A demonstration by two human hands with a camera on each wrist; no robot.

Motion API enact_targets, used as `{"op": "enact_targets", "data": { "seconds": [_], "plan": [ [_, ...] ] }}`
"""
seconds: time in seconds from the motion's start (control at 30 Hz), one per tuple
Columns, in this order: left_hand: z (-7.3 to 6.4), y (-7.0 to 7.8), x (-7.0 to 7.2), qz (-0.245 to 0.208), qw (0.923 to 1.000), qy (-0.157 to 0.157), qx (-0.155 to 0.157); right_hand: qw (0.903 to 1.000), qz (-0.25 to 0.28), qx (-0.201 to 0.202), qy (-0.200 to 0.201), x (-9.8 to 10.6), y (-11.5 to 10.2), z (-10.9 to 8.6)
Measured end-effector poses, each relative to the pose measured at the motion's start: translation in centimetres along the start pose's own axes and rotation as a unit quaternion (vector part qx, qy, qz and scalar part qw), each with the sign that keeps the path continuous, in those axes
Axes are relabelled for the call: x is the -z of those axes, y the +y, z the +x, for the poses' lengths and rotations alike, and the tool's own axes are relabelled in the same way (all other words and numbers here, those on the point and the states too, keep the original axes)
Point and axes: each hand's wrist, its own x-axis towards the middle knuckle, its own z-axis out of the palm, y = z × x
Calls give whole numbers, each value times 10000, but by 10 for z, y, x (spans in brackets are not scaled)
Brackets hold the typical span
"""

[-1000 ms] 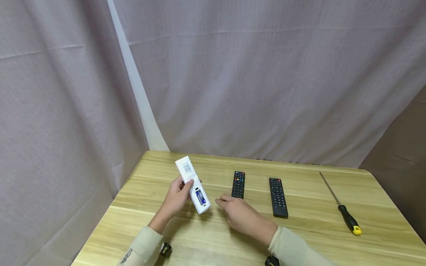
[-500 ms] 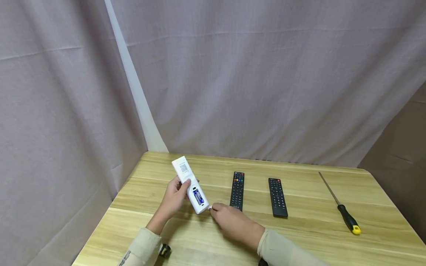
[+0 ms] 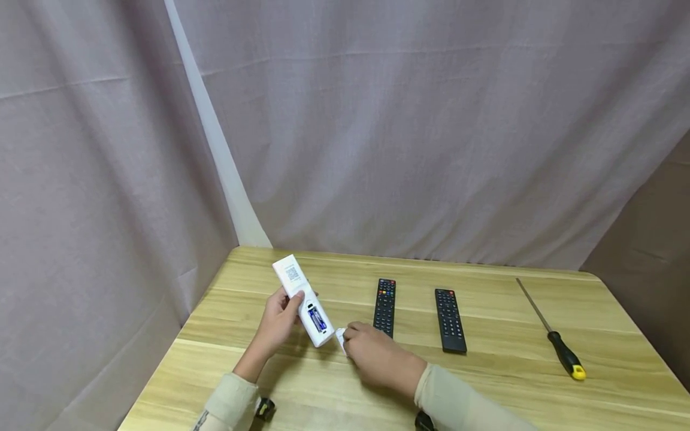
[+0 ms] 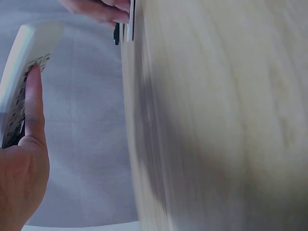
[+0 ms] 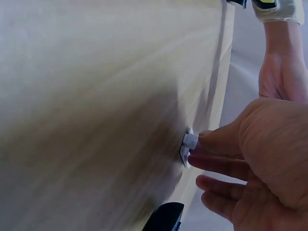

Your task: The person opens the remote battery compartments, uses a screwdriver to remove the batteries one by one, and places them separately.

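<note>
My left hand (image 3: 280,320) grips a white remote control (image 3: 288,276) with its back turned up, the thumb lying across the back. Two blue batteries (image 3: 317,319) sit in its uncovered battery compartment. In the left wrist view, the button side of the remote control (image 4: 21,62) faces the fingers. Beside the remote's lower end, my right hand (image 3: 374,356) pinches a small white battery cover (image 3: 341,339) between thumb and fingers. The right wrist view shows that cover (image 5: 186,153) edge-on at the fingertips, close over the table.
A black remote control (image 3: 385,305) lies just beyond my right hand, its lower end partly hidden. Another black remote control (image 3: 450,320) lies to its right. Farther right is a screwdriver (image 3: 563,353) with a black and yellow handle. Grey curtains (image 3: 409,149) hang behind the wooden table (image 3: 501,383).
My right hand has moved left and slightly nearer, and the white battery cover now shows at its fingertips. My left hand has shifted slightly left with the white remote control.
</note>
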Motion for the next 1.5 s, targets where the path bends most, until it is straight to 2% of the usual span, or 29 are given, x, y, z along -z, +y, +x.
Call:
{"op": "enact_targets", "data": {
  "seconds": [0.13,0.3,0.6,0.9,1.13,1.33,1.5],
  "plan": [
    [0,3,1,-101,9999,32,36,9998,-204,3,-50,2,3,5],
    [-1,4,1,-145,9998,1,112,9992,64,-246,-316,2,8,12],
    [-3,4,2,-223,9997,19,136,9989,98,-437,-154,2,21,19],
    [-4,3,3,-212,9997,0,132,9985,-271,-473,-54,-3,30,23],
    [-4,3,3,-191,9997,-12,165,9975,136,-660,-201,-1,31,26],
    [-2,3,3,-199,9997,-32,160,9943,724,-715,306,-4,40,23],
    [-1,2,3,-182,9997,-18,153,9905,896,-781,693,-1,49,12]
  ]
}}
